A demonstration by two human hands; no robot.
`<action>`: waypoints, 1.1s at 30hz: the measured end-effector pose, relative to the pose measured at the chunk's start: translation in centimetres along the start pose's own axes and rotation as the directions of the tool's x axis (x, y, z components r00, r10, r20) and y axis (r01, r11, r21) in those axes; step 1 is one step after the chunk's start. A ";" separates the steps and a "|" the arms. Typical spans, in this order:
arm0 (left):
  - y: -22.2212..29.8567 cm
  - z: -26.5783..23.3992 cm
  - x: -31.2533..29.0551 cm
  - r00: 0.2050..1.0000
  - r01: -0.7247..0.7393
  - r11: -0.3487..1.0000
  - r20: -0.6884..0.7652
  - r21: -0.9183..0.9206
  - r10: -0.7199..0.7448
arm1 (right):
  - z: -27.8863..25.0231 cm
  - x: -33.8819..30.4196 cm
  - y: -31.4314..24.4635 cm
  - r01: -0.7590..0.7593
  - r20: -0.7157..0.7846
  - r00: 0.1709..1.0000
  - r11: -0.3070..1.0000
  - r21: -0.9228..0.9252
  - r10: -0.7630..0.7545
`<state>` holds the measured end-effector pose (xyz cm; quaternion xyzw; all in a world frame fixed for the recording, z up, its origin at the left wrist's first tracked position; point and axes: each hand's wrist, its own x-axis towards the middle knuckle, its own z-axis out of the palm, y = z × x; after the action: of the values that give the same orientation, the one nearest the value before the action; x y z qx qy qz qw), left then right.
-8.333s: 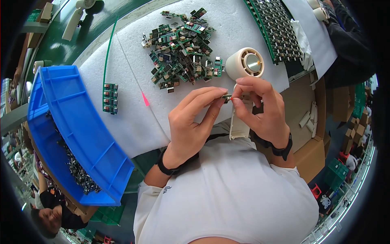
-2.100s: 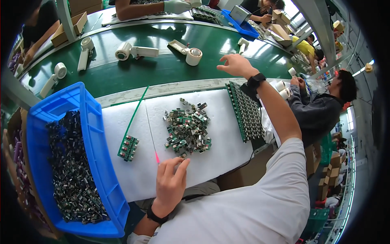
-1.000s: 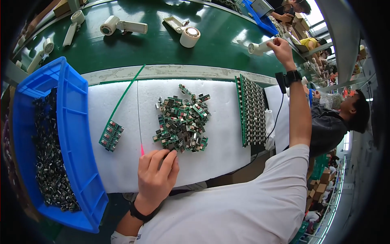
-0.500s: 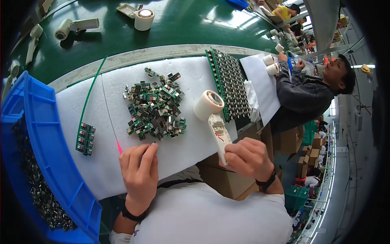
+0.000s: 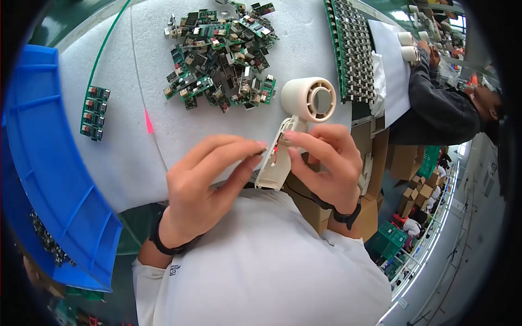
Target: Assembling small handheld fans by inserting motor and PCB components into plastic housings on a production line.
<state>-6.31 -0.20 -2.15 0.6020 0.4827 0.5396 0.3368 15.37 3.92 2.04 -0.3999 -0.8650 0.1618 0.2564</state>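
Observation:
An off-white handheld fan (image 5: 296, 92) leans over the near edge of the foam sheet, its round head up and away from me. Its handle (image 5: 275, 169) is an uncovered shell, with a red wire inside. My right hand (image 5: 331, 165) grips the fan by the upper handle, index finger and thumb at the opening below the head. Close by on the left, my left hand (image 5: 206, 182) pinches a small dark piece at the shell's edge; the fingers mostly hide it. A pile of small green circuit boards (image 5: 223, 54) lies beyond both hands.
White foam sheet (image 5: 125, 168) covers the bench. On it are a short joined board strip (image 5: 95, 113) and a pink marker (image 5: 148, 121). A blue bin (image 5: 70, 163) stands left; a rack of boards (image 5: 350, 54) stands right. A co-worker (image 5: 446, 108) sits beyond.
My left hand has moved right from beside the pile to the fan's handle. My right hand has shifted from the handle's end up toward the fan's head. The view has tilted nearer to me.

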 end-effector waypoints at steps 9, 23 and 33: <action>2.4 0.8 2.8 0.921 -0.011 0.996 0.388 -0.083 0.043 | -3.3 3.0 1.9 0.168 0.178 0.970 0.986 0.009 -0.167; 5.6 -0.4 5.5 0.973 0.123 0.981 0.215 -0.153 -0.088 | -4.5 4.6 -0.6 -0.108 -0.022 0.994 0.989 0.096 0.111; 8.0 -0.1 6.0 0.978 0.185 0.971 0.121 -0.152 -0.168 | -7.5 5.6 -1.4 -0.055 0.087 0.995 0.992 0.115 0.045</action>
<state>-4.99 2.99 7.22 0.5552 0.4700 0.5119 0.4569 15.77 7.90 10.63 -0.3985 -0.8537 0.2356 0.2385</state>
